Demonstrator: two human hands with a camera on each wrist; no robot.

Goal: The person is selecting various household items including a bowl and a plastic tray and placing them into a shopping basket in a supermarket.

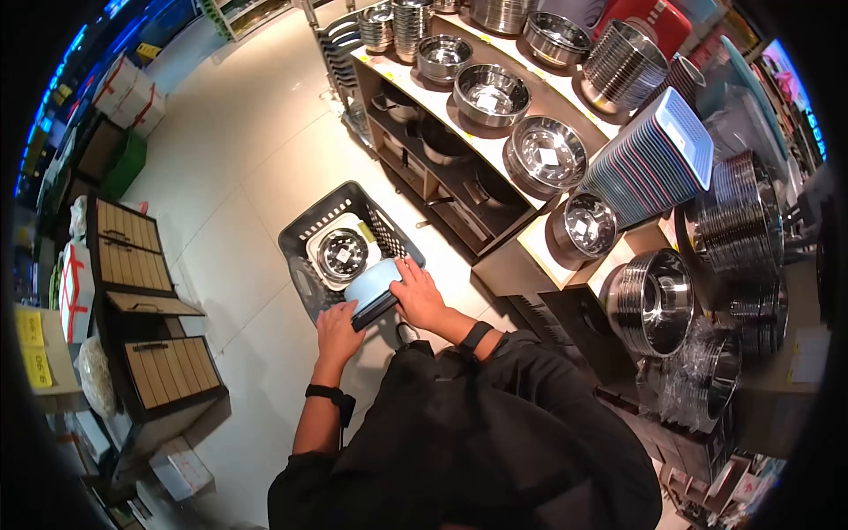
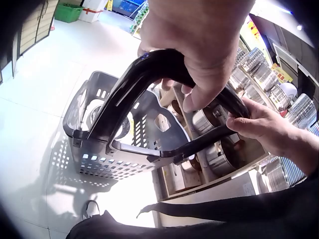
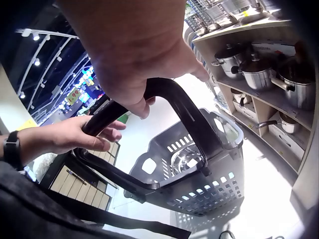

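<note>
Clearly, both hands are engaged on one item as I stand observing: the black handle (image 3: 192,119) of a grey plastic basket (image 1: 305,287), which sits on the floor (image 1: 230,177) at the centre of the head frame. Left forearm: near upright in that frame, rising from lower centre-left, with a black strap at the wrist. Left hand (image 1: 337,331): back uppermost, thumb and fingers wrapped about one end of the grip. Right forearm: slanting up and leftward from the person's dark sleeve (image 1: 521,344), likewise strapped. Right hand (image 1: 420,296): back uppermost, fingers bent over the other end of the grip, the grip lying narrow within both holds. The two hands face each other across the handle, near but apart.

Contents noted: a steel bowl (image 1: 343,253) inside the basket, bordered by a pale square rim (image 1: 315,252); whether these are one piece I cannot tell. A light blue object (image 1: 371,281) shows between the hands in the head frame; I cannot tell whether either hand touches it.

Surroundings: steel bowls (image 1: 546,155) on a display across the upper right, lidded pots (image 3: 257,72) on a shelf at upper right of the right wrist frame, and a slatted cabinet (image 1: 172,375) at left of the head frame
</note>
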